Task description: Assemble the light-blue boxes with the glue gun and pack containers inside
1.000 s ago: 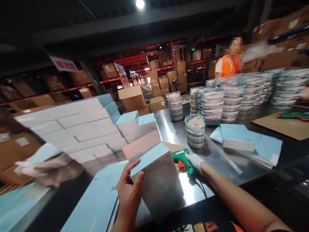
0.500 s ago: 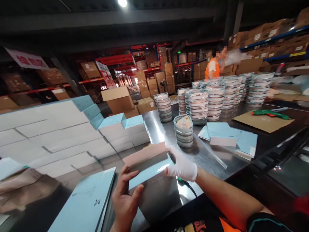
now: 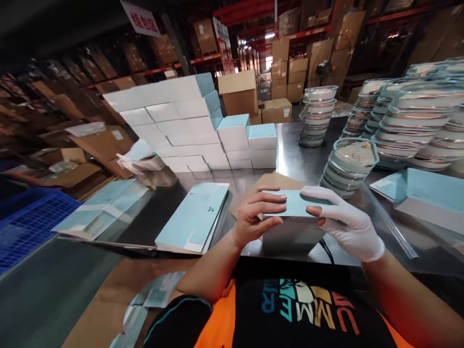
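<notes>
A small cardboard box [image 3: 292, 234] with a light blue top and a pale front stands upright before me near the table's front edge. My left hand [image 3: 255, 215] is bare and closed on its left end, fingers over the blue top and thumb at the upper front edge. On the opposite end my right hand [image 3: 344, 222], in a white glove with bare fingertips, grips the box's top and side. Brown cardboard [image 3: 270, 181] lies behind the box. To the left rest flat blue box blanks [image 3: 194, 215].
White and blue boxes [image 3: 188, 125] are stacked at the back left. Several piles of clear round containers [image 3: 348, 166] stand to the right, near a clear strip [image 3: 393, 222] and a folded blue box [image 3: 435, 198]. A blue crate [image 3: 32, 217] is at far left.
The box's raised flap is down, and its top now shows closed under both hands. My left hand has moved onto the top. The view has turned left and downward.
</notes>
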`<action>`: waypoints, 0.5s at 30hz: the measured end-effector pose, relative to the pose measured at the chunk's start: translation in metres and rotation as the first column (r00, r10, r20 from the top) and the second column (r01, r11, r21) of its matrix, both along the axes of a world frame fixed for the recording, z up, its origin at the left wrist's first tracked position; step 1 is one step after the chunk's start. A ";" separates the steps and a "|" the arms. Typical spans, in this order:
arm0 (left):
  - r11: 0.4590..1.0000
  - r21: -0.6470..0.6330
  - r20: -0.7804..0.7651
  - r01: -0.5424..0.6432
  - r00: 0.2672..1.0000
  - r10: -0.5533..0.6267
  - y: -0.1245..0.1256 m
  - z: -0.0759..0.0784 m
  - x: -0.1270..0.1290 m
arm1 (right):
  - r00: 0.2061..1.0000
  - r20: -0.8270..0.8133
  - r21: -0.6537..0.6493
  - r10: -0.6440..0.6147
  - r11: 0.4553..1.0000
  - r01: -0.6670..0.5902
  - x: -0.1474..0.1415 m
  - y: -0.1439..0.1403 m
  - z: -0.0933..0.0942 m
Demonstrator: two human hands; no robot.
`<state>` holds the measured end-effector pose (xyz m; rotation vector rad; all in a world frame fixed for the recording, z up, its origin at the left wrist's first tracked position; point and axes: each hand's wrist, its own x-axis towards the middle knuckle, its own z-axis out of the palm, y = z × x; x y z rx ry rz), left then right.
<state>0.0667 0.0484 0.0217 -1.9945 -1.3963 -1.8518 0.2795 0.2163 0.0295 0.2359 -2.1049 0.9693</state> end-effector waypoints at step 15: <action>0.945 -0.201 -0.183 -0.256 0.958 0.221 -0.020 0.071 -0.028 | 0.898 0.001 0.311 -0.439 0.854 0.417 -0.010 0.075 0.000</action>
